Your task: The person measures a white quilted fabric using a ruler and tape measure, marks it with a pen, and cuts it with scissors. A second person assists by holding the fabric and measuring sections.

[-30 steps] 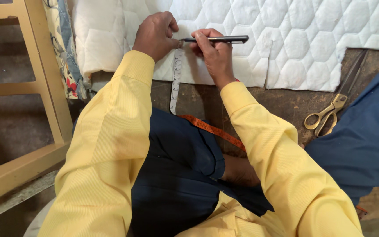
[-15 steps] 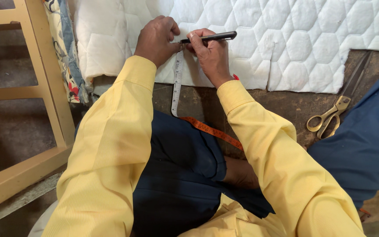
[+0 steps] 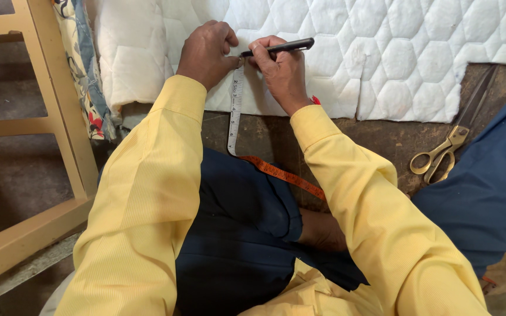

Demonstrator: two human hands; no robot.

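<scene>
My left hand (image 3: 206, 51) pinches the upper end of a measuring tape (image 3: 235, 111) against white quilted padding (image 3: 382, 52). The tape hangs down over the padding's near edge, white on one side and orange where it twists across my dark blue lap. Right beside it, my right hand (image 3: 279, 70) grips a black pen (image 3: 281, 46), its tip touching the padding at the tape's end. Both arms wear yellow sleeves.
Brass-handled scissors (image 3: 449, 146) lie on the brown floor at the right, next to a blue cloth (image 3: 487, 193). A pale wooden frame (image 3: 60, 117) stands at the left, with a floral printed fabric (image 3: 80, 70) between it and the padding.
Both hands have held their place on the padding's edge. The pen has tilted slightly, and the view has shifted a little.
</scene>
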